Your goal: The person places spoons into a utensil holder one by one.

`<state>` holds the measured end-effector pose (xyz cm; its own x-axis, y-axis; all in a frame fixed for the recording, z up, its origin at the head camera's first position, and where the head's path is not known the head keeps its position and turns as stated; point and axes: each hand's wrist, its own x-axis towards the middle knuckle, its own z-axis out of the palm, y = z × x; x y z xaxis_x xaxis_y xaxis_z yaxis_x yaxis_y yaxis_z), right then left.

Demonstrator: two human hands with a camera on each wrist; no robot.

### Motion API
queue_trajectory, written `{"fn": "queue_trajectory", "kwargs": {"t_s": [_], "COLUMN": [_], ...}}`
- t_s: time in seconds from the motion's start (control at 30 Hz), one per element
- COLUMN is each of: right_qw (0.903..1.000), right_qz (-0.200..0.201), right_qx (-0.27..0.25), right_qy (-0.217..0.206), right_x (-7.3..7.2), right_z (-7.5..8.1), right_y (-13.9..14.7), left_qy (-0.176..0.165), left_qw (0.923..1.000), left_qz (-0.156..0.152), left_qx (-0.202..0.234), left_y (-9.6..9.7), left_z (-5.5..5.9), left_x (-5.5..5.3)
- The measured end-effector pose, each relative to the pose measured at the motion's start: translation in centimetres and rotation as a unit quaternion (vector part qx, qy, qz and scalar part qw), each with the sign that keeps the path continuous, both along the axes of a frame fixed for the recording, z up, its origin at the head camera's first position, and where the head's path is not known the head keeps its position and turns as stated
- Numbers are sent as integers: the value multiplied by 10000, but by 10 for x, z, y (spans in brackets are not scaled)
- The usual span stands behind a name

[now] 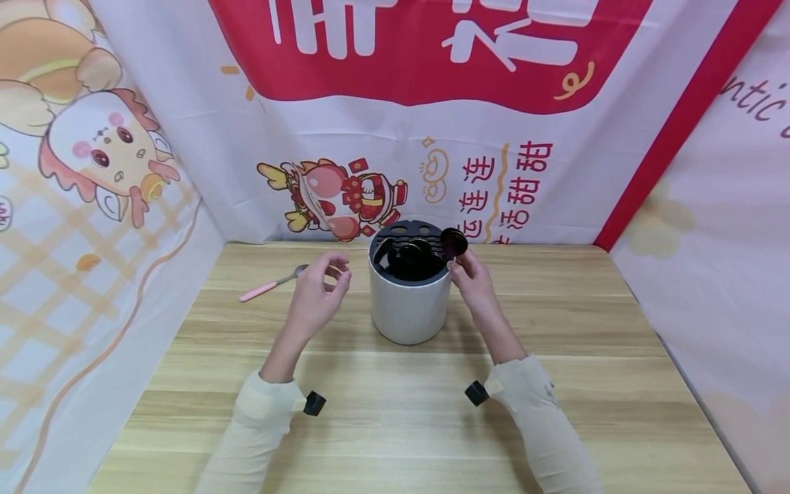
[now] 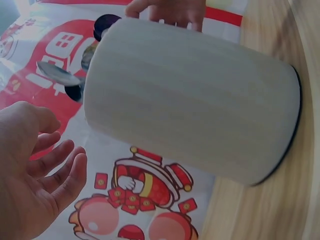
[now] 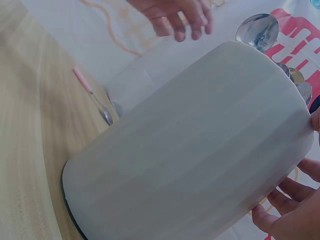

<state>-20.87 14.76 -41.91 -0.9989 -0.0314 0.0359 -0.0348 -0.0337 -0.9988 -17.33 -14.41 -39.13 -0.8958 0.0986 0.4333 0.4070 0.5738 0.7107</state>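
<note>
A white cylindrical utensil holder [image 1: 409,309] with a dark slotted top stands upright on the table. Several spoons [image 1: 415,250] rise from its slots, bowls upward; more dark spoon bowls [image 1: 454,241] show at its right rim. My right hand [image 1: 474,280] holds the holder at its right side, thumb near the rim and bent fingers [image 3: 290,192] along the outer wall. To the left of the holder my left hand [image 1: 317,291] hovers with loosely bent fingers and nothing in them. Beyond it a spoon with a pink handle [image 1: 259,291] lies on the table, its bowl partly behind that hand.
The wood-grain table [image 1: 395,425] meets a printed cloth backdrop [image 1: 370,171] right behind the holder. Printed cloths also hang at the left and right sides. A small black block [image 1: 315,403] sits at the left cuff, another black block [image 1: 476,393] at the right one.
</note>
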Motion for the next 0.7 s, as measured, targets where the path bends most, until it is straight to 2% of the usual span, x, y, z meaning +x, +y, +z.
{"fn": "queue_trajectory", "kwargs": {"t_s": [0.2,0.4,0.7], "right_qw": [10000,10000,10000], "right_qz": [-63,-28,-15], "right_qx": [-3,3,39], "right_qy": [-19,-37,9], "right_x": [1,-1,-1], "right_z": [1,0,-1], "right_y": [1,0,-1], "left_qy": [-11,-141,-281], "left_qw": [9995,9990,9952], "left_qz": [167,286,664], "left_qx": [-280,-315,-668], "left_y": [-16,-34,-71], "left_z": [-13,-23,-45], "left_x": [-5,-10,-28]}}
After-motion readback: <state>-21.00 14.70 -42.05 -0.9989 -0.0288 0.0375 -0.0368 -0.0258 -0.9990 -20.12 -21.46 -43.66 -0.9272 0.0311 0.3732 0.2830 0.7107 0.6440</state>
